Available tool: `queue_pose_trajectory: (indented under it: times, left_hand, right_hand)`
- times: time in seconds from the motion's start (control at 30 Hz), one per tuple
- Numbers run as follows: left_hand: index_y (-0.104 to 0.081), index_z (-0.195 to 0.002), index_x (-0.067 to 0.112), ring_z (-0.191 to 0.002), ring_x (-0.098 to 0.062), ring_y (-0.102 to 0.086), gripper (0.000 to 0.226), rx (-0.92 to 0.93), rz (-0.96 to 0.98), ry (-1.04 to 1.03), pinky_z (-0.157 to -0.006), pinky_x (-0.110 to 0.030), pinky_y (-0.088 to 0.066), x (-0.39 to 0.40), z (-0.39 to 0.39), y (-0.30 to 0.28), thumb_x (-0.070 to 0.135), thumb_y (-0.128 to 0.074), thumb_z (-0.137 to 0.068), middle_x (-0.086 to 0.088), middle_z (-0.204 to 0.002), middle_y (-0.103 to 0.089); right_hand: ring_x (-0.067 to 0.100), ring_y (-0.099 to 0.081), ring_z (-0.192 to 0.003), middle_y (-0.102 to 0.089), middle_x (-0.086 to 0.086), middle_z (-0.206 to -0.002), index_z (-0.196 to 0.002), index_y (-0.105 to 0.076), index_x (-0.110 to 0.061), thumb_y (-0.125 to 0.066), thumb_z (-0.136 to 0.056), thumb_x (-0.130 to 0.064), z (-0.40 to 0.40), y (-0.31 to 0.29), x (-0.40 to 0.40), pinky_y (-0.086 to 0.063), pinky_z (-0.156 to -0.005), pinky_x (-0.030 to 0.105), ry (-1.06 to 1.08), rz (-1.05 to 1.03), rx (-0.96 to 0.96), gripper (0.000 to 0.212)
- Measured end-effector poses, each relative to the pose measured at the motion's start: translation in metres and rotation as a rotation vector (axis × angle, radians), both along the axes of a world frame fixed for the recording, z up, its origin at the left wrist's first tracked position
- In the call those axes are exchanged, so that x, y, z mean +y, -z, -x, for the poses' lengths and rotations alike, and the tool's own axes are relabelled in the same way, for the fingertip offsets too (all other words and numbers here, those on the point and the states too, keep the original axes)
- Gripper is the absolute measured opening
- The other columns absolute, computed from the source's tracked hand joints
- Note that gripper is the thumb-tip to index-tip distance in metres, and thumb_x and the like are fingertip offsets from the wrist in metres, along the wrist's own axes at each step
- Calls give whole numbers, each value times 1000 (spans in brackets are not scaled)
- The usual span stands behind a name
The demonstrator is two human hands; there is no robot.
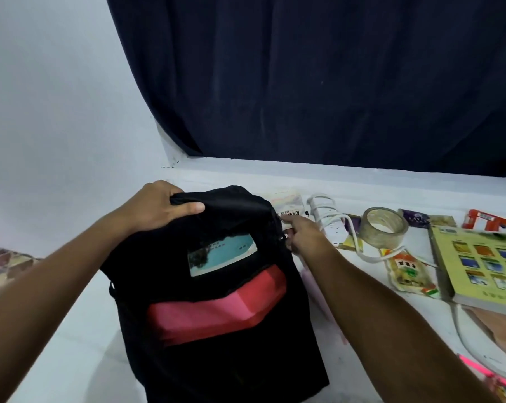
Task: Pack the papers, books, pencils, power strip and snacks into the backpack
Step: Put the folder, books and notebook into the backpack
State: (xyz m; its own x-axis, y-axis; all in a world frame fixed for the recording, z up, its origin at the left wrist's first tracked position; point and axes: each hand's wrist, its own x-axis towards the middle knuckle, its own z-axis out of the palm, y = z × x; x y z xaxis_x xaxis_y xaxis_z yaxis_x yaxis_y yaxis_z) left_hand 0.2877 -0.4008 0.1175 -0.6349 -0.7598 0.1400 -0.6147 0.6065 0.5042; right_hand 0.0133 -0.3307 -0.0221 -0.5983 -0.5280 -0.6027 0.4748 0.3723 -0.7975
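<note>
Risk: left hand grips backpack top; right hand pinches at its zipper. Tugging sideways could snag fabric, or topple backpack onto power strip.

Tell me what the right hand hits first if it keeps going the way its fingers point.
Probably the small white packet just beyond the right hand, beside the backpack; depth is unclear.

Black backpack with red panel upright on table, blue-covered book showing in its open top, white power strip with coiled cord, snack packet, yellow-green book lying to its right
</note>
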Motion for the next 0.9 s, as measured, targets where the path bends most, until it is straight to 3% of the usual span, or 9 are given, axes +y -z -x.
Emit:
queue_pose_trajectory:
  times: [0.1,0.17,0.27,0.37,0.43,0.6,0.7,0.8,0.9]
  left_hand:
    - [-70,-70,10,-65,-17,-65,79,-10,-5,-2,-61,-24,-47,-3,0,1,86,-54,-54,-9,-70,-71]
    - [-70,-72,10,-65,-17,-64,67,-15,-3,-10,-58,-18,-44,-5,0,3,74,-59,-59,-10,-72,-71]
    - [-72,-77,9,-71,-20,-67,77,-8,-14,8,-65,-27,-49,-9,-6,8,83,-65,-56,-10,-74,-71]
    - [-72,-75,10,-67,-20,-65,65,-22,-16,1,-64,-27,-48,-11,-8,9,73,-64,-64,-9,-71,-70]
    - [-67,-66,13,-56,-12,-57,56,-23,-22,2,-56,-21,-42,-9,-8,10,69,-62,-65,0,-59,-62]
    - [-54,-58,10,-51,-11,-50,60,-45,-13,12,-55,-23,-39,-11,-7,15,68,-65,-69,6,-52,-51]
    - [-55,-60,9,-55,-14,-55,80,-37,-22,32,-59,-28,-43,-12,-8,16,89,-59,-55,1,-54,-55]
    - [-65,-68,9,-63,-16,-63,81,-17,-32,80,-65,-29,-47,-13,-8,16,89,-56,-58,-3,-62,-64]
    - [-72,-81,9,-80,-21,-69,56,-14,-24,95,-78,-34,-52,-16,-6,17,64,-65,-75,-8,-80,-73]
  right_hand:
    - [22,-57,-62,-60,6,-74,-90,-62,-12,-70,-78,-15,3,2,-11,-56,-61,34,-28,67,209,15]
    - [25,-63,-79,-65,6,-85,-89,-60,-12,-65,-76,-22,5,6,-18,-57,-79,39,-7,60,326,16]
    - [32,-65,-92,-69,12,-99,-101,-62,-3,-56,-78,-22,0,3,-25,-53,-86,43,72,55,491,31]
    - [32,-62,-89,-65,15,-95,-86,-54,-9,-51,-86,-14,-5,-18,-19,-51,-83,42,43,119,654,6]
    - [34,-63,-88,-66,14,-94,-82,-54,-13,-51,-85,-11,-2,-37,-12,-53,-80,46,67,250,673,5]
    - [32,-68,-91,-70,11,-96,-86,-61,-16,-54,-86,-7,12,-100,21,-55,-68,40,232,573,495,11]
    - [26,-67,-91,-69,7,-96,-94,-62,-11,-49,-89,4,20,-132,46,-58,-71,43,310,803,193,21]
    - [32,-66,-101,-66,18,-114,-121,-54,3,-46,-85,8,22,-148,76,-59,-72,43,181,895,-126,37]
    - [37,-63,-109,-63,24,-122,-126,-54,8,-76,-49,1,15,-146,104,-57,-82,50,-82,804,-203,81]
